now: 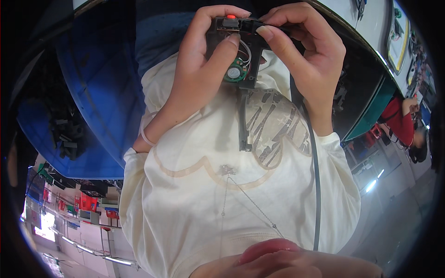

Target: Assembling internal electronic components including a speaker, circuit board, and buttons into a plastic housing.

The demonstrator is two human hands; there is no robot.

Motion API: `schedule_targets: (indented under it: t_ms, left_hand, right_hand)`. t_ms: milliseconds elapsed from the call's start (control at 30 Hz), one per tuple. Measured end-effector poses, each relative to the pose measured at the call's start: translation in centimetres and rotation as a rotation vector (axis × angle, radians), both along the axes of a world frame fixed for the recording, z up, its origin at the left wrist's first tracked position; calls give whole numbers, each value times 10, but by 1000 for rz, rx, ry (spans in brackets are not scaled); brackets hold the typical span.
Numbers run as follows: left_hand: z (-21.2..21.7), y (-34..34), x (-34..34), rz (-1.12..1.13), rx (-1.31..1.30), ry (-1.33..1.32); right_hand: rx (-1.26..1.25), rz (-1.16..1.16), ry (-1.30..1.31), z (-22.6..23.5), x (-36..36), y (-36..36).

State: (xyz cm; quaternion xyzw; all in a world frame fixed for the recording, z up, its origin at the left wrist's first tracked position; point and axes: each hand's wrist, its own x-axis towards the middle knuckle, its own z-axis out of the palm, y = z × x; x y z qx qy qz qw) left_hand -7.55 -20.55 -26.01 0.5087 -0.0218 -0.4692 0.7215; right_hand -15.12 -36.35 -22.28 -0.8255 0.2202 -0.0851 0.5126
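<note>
My left hand [197,65] is closed around a black plastic housing [251,76], its thumb pressed on the face and its fingers along the far edge. A red button [231,16] sits at the housing's far end. Inside lies a round green-rimmed part with a silver centre [234,72], with thin white wires [249,52] curving beside it. A narrow black arm of plastic [243,123] extends from the housing toward me. At the far right corner, my right hand [308,53] pinches what looks like a black cable [316,185], which trails down over my right side; its other fingers are curled and partly hidden.
Large blue bins [88,92] stand on my left, with dark plastic parts [69,146] in one. A green bin [373,109] is at the right, below a worktable edge [371,44]. Farther right, a person in red [399,121] is beside the bench.
</note>
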Motion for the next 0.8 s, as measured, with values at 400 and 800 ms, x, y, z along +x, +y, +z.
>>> schedule_targets:
  t_ms: [400, 800]
  left_hand:
    - [0, 1, 0, -32, -10, 30]
    - [-7, 4, -3, 9, -55, -50]
  right_hand:
    - [-33, -22, 12, 5, 4, 6]
    - [127, -62, -43, -3, 1, 2]
